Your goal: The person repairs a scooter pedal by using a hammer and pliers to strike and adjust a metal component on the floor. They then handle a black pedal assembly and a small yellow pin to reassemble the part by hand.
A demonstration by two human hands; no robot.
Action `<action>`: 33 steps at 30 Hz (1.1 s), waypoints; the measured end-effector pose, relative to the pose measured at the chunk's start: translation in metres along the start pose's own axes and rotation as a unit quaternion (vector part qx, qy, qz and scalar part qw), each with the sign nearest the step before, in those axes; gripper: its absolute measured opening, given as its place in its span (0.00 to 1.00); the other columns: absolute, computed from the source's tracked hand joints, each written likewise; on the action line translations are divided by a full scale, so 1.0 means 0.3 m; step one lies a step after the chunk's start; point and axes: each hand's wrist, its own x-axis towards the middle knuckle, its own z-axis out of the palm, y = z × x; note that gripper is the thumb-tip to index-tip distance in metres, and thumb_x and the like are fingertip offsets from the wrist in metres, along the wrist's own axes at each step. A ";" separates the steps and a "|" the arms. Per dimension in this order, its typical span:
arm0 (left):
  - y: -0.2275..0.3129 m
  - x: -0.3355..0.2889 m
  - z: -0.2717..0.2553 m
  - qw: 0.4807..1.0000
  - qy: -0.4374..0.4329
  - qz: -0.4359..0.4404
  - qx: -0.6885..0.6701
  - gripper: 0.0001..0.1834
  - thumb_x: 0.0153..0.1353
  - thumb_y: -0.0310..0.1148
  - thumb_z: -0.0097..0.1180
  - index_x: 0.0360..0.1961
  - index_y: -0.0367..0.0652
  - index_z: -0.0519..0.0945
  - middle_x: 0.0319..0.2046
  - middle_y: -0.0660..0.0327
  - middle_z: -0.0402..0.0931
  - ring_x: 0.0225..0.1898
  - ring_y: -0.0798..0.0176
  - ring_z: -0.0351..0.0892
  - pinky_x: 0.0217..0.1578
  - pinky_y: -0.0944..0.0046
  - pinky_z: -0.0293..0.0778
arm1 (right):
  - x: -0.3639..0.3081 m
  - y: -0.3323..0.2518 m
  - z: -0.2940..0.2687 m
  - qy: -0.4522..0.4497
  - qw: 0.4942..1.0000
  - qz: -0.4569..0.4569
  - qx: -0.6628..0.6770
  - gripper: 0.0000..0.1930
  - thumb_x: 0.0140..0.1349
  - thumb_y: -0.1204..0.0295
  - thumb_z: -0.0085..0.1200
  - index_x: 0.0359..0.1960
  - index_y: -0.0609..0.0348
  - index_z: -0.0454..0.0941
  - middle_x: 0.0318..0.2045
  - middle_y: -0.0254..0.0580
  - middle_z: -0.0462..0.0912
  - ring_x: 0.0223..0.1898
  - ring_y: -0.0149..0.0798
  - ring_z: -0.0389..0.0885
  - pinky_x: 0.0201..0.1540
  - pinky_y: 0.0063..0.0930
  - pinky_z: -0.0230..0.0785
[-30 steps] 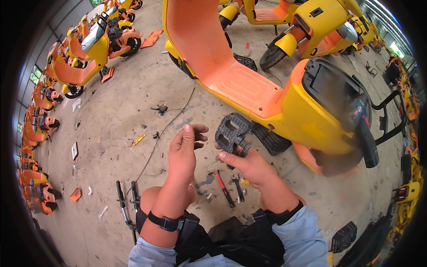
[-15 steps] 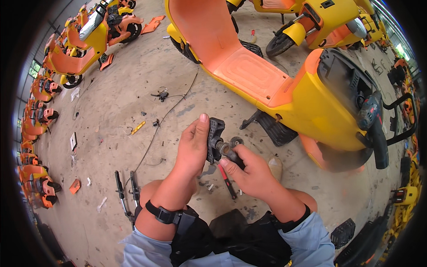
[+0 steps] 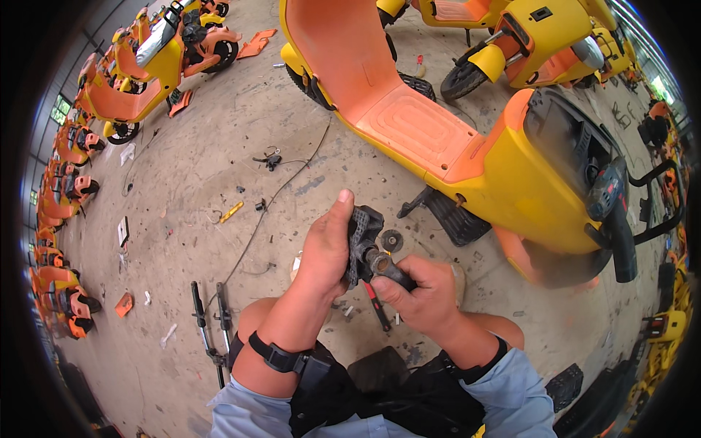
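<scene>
My left hand [image 3: 330, 244] is closed around a black bike pedal [image 3: 364, 225], with the thumb pointing up along its edge. Between thumb and fingers, my right hand [image 3: 423, 288] grips a dark metal crank arm [image 3: 395, 273]. The crank's round, worn end [image 3: 378, 261] sits against the inner side of the pedal; whether the two are threaded together cannot be made out. Beyond my right fingers a small round dark part [image 3: 392, 240] lies on the floor. Below the crank is a red and black hand tool [image 3: 377, 306], also on the floor.
A yellow and orange scooter [image 3: 467, 168] stands ahead to the right, a cordless drill [image 3: 610, 193] resting on its rear. Left of my knee lie two fork-like tubes [image 3: 210, 321]. A cable [image 3: 281, 182], a yellow tool [image 3: 231, 212] and scraps are on the floor. More scooters [image 3: 131, 95] stand around.
Both hands have shifted slightly right with the pedal and crank. My right hand has moved down a little, and the round part on the floor now shows clear of my fingers.
</scene>
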 end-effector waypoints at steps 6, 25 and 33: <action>0.022 -0.005 -0.003 0.999 -0.028 0.015 0.018 0.32 0.66 0.63 0.48 0.30 0.40 0.76 0.18 0.60 0.73 0.16 0.66 0.72 0.19 0.68 0.70 | 0.003 0.006 0.003 0.042 0.985 -0.146 -0.082 0.20 0.56 0.59 0.70 0.21 0.61 0.76 0.14 0.37 0.73 0.15 0.31 0.70 0.20 0.26 0.63; -0.040 0.051 -0.011 0.978 -0.023 -0.204 -0.025 0.29 0.63 0.63 0.54 0.30 0.44 0.79 0.19 0.67 0.74 0.16 0.71 0.71 0.14 0.71 0.67 | -0.011 -0.114 -0.019 -0.050 0.856 0.348 0.378 0.22 0.73 0.53 0.48 0.29 0.61 0.73 0.15 0.32 0.70 0.16 0.24 0.65 0.20 0.20 0.57; -0.068 0.053 -0.026 0.984 -0.080 -0.121 -0.103 0.26 0.66 0.56 0.55 0.43 0.38 0.77 0.35 0.60 0.80 0.35 0.66 0.80 0.38 0.64 0.79 | 0.030 -0.036 -0.031 -0.005 0.933 0.262 0.246 0.17 0.72 0.58 0.51 0.34 0.61 0.74 0.18 0.30 0.70 0.17 0.23 0.66 0.21 0.20 0.60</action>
